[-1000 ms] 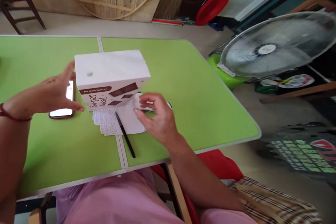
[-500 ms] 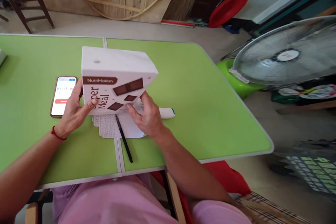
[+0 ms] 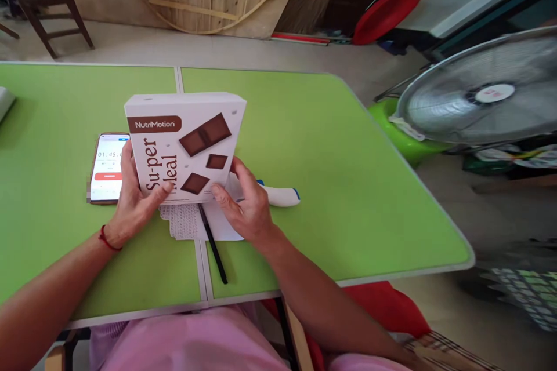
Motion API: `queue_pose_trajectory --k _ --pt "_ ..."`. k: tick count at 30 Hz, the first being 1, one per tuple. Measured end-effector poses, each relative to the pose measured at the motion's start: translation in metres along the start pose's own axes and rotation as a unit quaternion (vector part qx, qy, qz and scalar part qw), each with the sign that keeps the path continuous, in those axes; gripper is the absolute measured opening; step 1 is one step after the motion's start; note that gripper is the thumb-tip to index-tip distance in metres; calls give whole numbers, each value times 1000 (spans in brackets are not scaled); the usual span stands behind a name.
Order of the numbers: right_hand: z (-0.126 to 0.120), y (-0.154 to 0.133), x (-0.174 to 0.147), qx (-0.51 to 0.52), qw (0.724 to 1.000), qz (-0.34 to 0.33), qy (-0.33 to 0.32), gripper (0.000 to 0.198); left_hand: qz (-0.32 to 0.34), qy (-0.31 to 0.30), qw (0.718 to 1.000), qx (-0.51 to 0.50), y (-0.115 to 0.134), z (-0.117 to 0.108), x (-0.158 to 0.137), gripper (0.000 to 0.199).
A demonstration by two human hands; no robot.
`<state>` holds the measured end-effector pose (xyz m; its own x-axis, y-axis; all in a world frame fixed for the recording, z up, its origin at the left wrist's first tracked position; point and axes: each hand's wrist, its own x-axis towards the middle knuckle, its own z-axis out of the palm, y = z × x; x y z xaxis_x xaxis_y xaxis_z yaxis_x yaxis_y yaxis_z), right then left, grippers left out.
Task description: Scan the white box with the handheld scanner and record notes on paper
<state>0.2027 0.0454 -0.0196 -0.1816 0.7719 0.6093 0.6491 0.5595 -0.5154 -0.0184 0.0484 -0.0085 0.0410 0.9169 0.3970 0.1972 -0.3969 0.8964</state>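
Observation:
A white box (image 3: 165, 110) printed "NutriMotion Su-per Meal" with pictures of chocolate pieces is held up over the table, its front face tilted toward me. My left hand (image 3: 134, 200) grips its lower left side, thumb across the front. On the lower right edge is my right hand (image 3: 248, 203), thumb on the front face and fingers behind. Below the box lie white papers (image 3: 185, 223), partly hidden, with a black pen (image 3: 213, 246) across them. A white object with blue ends (image 3: 282, 196) sticks out beside my right hand.
A phone (image 3: 107, 177) showing a timer lies left of the box on the green table (image 3: 331, 185). Beyond the table's right edge stands a large fan (image 3: 483, 93). A wooden chair (image 3: 54, 6) is at the far left.
The box has tilted so its front faces me more and its top shows less. Both hands keep their hold on it. The whole view has shifted slightly.

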Motion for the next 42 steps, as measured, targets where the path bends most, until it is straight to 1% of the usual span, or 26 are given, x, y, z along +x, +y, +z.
queue_pose_trajectory --k 2,3,7,9,11,13,15,18,20,23,25,27,28,30,32,34,35,37,39,40,42 --pt "0 0 0 2 1000 -8 -4 56 7 -5 1000 1 -4 0 0 90" --pt "0 -1 1 3 1000 -10 -8 57 10 -6 1000 3 -7 1 0 93" --pt "-6 0 6 13 999 -10 -45 60 27 -1 1000 11 -14 1 2 89" --pt "-16 7 9 13 996 -20 -88 61 31 2 999 26 -15 1 3 89" --pt "-31 20 11 0 988 -23 -155 62 31 3 999 36 -14 1 5 88" --pt "-46 35 9 -40 974 8 -221 65 32 3 999 39 -13 1 6 86" --pt "-57 47 6 -100 956 48 -273 68 35 1 999 40 -12 0 6 84" --pt "-61 51 3 -170 927 95 -322 69 35 -4 998 48 -12 0 6 83" --pt "-59 48 4 -194 913 121 -337 59 33 1 998 58 -12 0 6 84" --pt "-61 46 8 -214 897 155 -353 34 38 12 997 68 -11 1 5 83" --pt "-67 48 9 -210 893 164 -363 27 40 9 997 68 -10 1 5 82" --pt "-75 50 8 -193 902 161 -352 26 31 7 997 70 -8 2 3 81" --pt "-78 51 8 -179 913 160 -329 27 22 12 997 75 -8 3 2 82" --pt "-84 50 6 -139 942 171 -252 34 1 29 996 82 -7 3 -1 85" --pt "-86 44 6 -66 961 209 -170 49 -28 33 997 64 -7 4 -5 89" --pt "-84 34 7 29 959 257 -120 56 -58 23 998 21 -6 3 -8 88" --pt "-83 29 8 74 952 278 -108 53 -68 19 997 3 -5 3 -9 87" --pt "-79 18 10 141 939 304 -79 42 -69 27 997 -12 -2 3 -9 85" --pt "-76 5 11 185 932 307 -50 33 -50 40 998 -14 1 3 -7 82" --pt "-75 -2 11 209 930 299 -40 32 -39 42 998 -17 1 4 -5 80" --pt "-72 -19 11 270 924 269 -29 38 -21 39 999 -27 0 5 -3 76"
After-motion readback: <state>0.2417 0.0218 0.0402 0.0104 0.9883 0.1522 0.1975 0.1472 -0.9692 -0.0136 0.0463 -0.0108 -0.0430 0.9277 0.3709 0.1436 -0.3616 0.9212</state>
